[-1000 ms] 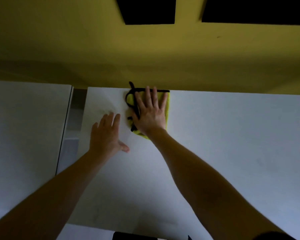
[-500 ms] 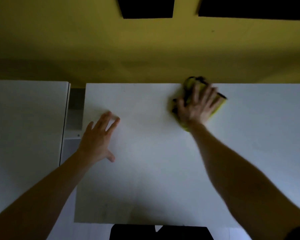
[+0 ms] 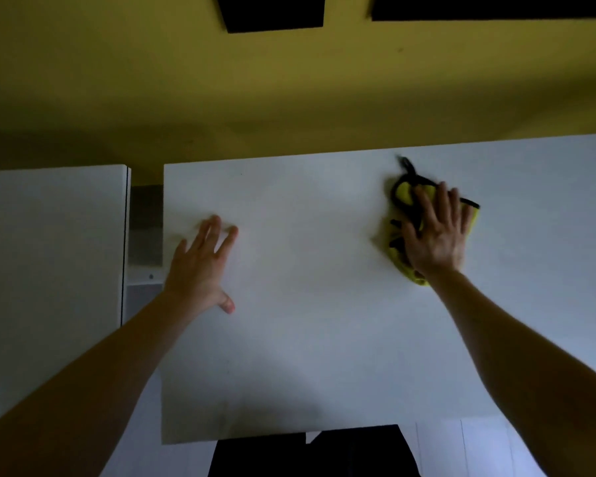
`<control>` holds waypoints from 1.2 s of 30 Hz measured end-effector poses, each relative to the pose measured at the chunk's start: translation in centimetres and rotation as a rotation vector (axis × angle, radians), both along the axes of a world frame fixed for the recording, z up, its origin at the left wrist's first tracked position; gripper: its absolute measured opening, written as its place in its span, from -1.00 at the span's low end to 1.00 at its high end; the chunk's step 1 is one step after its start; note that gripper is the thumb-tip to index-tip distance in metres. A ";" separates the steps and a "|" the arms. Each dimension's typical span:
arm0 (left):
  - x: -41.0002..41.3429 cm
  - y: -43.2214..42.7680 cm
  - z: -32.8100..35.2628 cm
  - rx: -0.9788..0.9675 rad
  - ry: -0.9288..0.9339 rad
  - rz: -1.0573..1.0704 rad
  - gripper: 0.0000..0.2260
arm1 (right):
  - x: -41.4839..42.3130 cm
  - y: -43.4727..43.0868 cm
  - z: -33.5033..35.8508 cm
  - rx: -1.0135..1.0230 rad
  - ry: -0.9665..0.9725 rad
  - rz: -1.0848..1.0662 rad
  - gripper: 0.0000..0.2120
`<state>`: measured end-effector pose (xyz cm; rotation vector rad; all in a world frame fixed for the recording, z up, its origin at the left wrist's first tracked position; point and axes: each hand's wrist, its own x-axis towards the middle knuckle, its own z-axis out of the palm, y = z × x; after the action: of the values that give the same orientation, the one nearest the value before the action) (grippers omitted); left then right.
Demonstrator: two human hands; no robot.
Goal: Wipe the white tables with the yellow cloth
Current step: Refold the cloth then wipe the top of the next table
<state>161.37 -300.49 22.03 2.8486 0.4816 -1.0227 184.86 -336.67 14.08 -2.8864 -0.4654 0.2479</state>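
The right hand (image 3: 434,232) lies flat on the yellow cloth (image 3: 402,193), fingers straight and slightly spread. It grips nothing and simply presses down with the palm. That fits wiping, because an open palm spreads the pressure over more fabric than a pinch would. The cloth is bunched under the hand, and its black edging and a small loop (image 3: 406,165) stick out past the fingertips. It sits on the white bench (image 3: 307,339), right of the bench's middle and near the bench's far edge. The hand and cloth are blurred, so I judge a stroke is under way.

The left hand (image 3: 200,266) is also open, fingers extended and thumb out to the side, resting flat near the bench's left edge and well apart from the cloth. It probably props the person, who leans in to reach the far strip of the bench.

Just beyond the bench's left edge is a narrow gap (image 3: 145,218), and past it stands a second white bench (image 3: 49,270), which no hand touches. It likely awaits its turn. A yellow wall (image 3: 289,91) rises behind the bench's far edge, with two dark panels (image 3: 276,12) higher up. A dark shape (image 3: 307,452) sits at the bench's near edge, and I cannot tell what it is.
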 end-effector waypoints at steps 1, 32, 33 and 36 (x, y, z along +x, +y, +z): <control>0.0 0.1 -0.1 0.005 -0.009 0.002 0.49 | 0.0 -1.0 0.1 -0.018 0.016 -0.072 -0.27; 5.9 -28.0 1.7 0.115 0.085 -0.296 0.46 | -17.6 -9.8 1.4 0.035 0.030 0.246 -0.22; 6.0 -28.8 1.7 0.127 0.087 -0.286 0.47 | -17.9 -10.3 1.2 0.060 0.024 0.285 -0.24; 6.4 -31.1 1.3 0.103 0.072 -0.254 0.46 | -16.0 -16.9 0.2 0.121 -0.010 0.277 -0.26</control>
<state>167.76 -331.56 23.28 3.0321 0.1837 -1.1753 168.88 -353.54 14.27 -2.7015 -0.8527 0.2381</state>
